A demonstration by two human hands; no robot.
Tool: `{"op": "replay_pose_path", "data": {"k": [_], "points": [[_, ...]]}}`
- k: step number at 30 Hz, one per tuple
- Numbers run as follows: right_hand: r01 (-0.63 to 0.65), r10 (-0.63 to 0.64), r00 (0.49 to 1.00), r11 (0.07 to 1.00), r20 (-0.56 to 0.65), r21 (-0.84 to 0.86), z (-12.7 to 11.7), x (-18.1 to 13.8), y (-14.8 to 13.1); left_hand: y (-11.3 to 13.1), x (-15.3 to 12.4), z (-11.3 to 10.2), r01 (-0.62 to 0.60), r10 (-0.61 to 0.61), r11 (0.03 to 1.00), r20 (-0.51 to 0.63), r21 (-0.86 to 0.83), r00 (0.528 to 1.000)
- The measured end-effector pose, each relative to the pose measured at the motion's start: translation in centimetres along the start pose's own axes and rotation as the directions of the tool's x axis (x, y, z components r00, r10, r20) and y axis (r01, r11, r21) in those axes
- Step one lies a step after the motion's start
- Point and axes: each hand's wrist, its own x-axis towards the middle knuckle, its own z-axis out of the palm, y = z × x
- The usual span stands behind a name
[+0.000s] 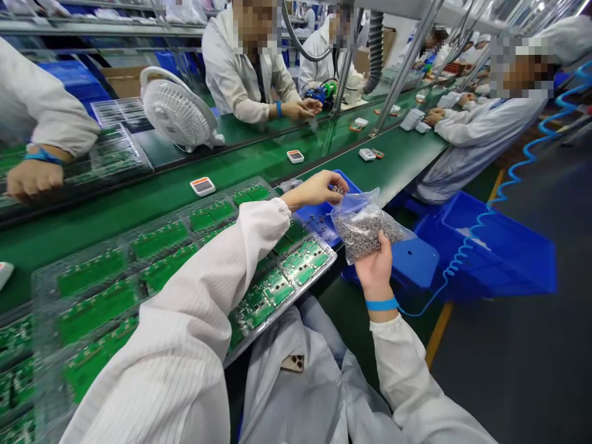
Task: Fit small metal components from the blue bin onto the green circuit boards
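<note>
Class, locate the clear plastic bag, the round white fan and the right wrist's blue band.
Clear plastic bag (363, 235): head view, filled middle.
Round white fan (176, 112): head view, slatted housing.
Right wrist's blue band (382, 305): head view, outer face.

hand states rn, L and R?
Left hand: closed, pinching a cluster of small parts.
Right hand: closed, holding a clear bag filled with small parts.

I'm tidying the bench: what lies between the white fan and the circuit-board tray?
In the head view, a dark strip, then green worktop bearing a small white device.
</note>
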Motion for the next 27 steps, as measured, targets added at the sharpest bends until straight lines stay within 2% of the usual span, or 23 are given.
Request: {"op": "replay_pose_path", "data": {"k": [3,8,18,27], "points": [[0.010,-0.010,1.000,1.000,-0.005,-0.012,-0.5,-0.1,-0.2,-1.7,-0.4,-0.2,0.097,-0.098,0.995,-0.041,-0.014,0.994],[0.001,0.000,1.000,1.000,-0.031,0.009,-0.5,-0.3,-0.2,-3.8,-1.4,0.0,0.215,-0.214,0.974,-0.032,0.064,0.976],[-0.012,0.012,1.000,1.000,-0.016,-0.012,-0.8,-0.8,-0.2,-4.2,-1.1,0.2,0.183,-0.185,0.958,-0.013,0.220,0.983],[-0.022,0.023,1.000,1.000,-0.013,0.011,-1.0,-1.0,-0.4,-3.5,-2.0,0.5,0.181,-0.180,0.952,-0.027,0.247,0.983]]}}
